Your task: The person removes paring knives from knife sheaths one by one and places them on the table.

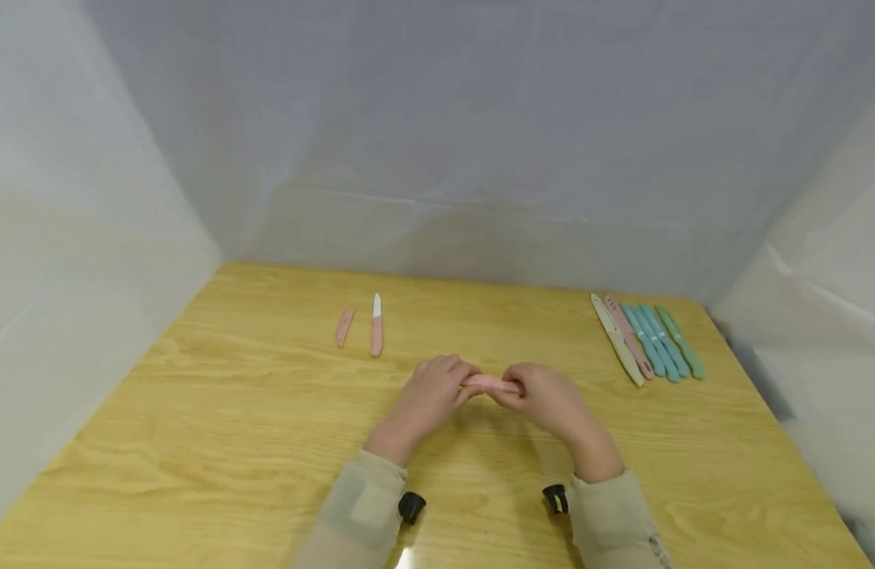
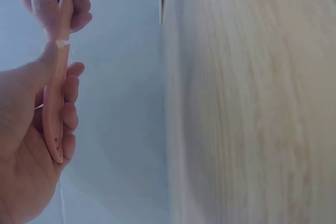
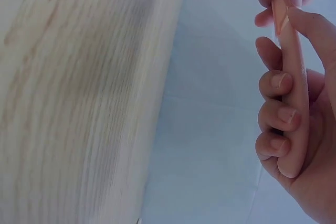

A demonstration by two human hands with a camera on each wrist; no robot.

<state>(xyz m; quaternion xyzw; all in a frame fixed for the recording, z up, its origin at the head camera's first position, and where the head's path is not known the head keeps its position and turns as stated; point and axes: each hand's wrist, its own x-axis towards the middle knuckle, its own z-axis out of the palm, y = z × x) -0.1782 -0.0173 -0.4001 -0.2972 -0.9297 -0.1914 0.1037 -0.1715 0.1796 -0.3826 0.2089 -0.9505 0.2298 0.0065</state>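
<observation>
Above the middle of the wooden table (image 1: 195, 411), both hands hold one pink knife (image 1: 490, 383) lying crosswise between them. My left hand (image 1: 447, 381) grips the pink sheath (image 2: 54, 114), thumb along its top. Fingers of my right hand (image 1: 518, 389) curl round the rounded pink handle (image 3: 294, 103). A thin sliver of white (image 2: 62, 43) shows where sheath and handle meet. The rest of the blade is hidden.
A bare pink knife with a white blade (image 1: 376, 328) lies at the back left of centre, its loose pink sheath (image 1: 345, 327) beside it. Several sheathed knives (image 1: 646, 340), cream, pink, blue and green, lie in a row at the back right. White cloth walls surround the table.
</observation>
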